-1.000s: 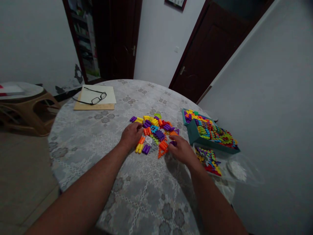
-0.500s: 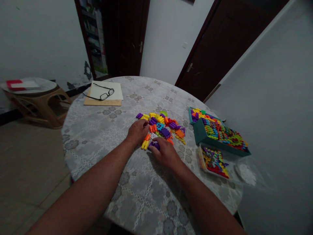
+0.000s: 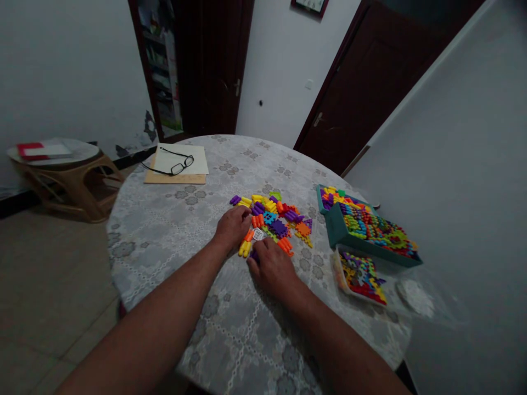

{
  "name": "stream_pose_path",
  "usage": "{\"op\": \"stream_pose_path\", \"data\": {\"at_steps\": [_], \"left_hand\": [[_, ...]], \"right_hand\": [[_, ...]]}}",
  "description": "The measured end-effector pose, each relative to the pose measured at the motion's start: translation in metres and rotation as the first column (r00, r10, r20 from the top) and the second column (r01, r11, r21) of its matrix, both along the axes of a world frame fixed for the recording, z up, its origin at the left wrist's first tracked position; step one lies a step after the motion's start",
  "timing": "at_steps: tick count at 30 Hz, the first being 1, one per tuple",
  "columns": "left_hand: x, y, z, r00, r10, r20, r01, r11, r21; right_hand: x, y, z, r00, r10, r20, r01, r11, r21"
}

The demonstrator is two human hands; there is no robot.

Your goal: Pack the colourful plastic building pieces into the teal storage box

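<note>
Colourful plastic building blocks [image 3: 279, 227] lie in a loose cluster on the table. My left hand [image 3: 234, 225] rests at the cluster's left edge, its fingers curled and bunched beside an orange block [image 3: 258, 221]; anything inside them is hidden. Close to me, my right hand [image 3: 272, 267] has its fingers closed over a purple block [image 3: 254, 255], which is mostly covered by the hand. Between the hands lie a white openwork piece [image 3: 258, 234] and a yellow block [image 3: 244, 249] with an orange end. Just past the right fingers is another orange block [image 3: 285, 246].
At the right stand a teal box [image 3: 337, 226] and a clear plastic tub [image 3: 338, 269], both full of blocks, beside a clear bag [image 3: 428, 296]. Glasses [image 3: 177, 168] lie on papers [image 3: 197, 159] at the back left. A wooden stool [image 3: 78, 192] stands beyond the patterned tablecloth [image 3: 164, 241].
My right hand has shifted slightly down, covering more of the purple block and baring the orange block past its fingers. My left hand stays almost still. The view has tilted up a little.
</note>
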State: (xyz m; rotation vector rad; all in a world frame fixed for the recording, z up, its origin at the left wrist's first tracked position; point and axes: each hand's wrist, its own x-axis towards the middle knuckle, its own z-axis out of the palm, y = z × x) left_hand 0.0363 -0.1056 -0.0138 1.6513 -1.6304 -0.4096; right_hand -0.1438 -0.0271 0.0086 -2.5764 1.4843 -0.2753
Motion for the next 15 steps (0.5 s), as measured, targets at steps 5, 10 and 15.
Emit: {"op": "stream_pose_path", "data": {"at_steps": [5, 10, 15], "left_hand": [[0.001, 0.002, 0.0, 1.0, 0.0, -0.012, 0.0, 1.0, 0.0], [0.002, 0.002, 0.001, 0.999, -0.025, -0.02, 0.025, 1.0, -0.003], [0.004, 0.0, 0.001, 1.0, -0.02, 0.008, 0.02, 1.0, 0.016]], "right_hand": [[-0.001, 0.002, 0.001, 0.996, -0.005, 0.089, 0.004, 1.0, 0.007], [0.014, 0.006, -0.001, 0.97, 0.065, 0.232, -0.057, 0.997, -0.042], [0.032, 0.005, -0.01, 0.976, 0.081, 0.203, -0.076, 0.997, -0.03]]}}
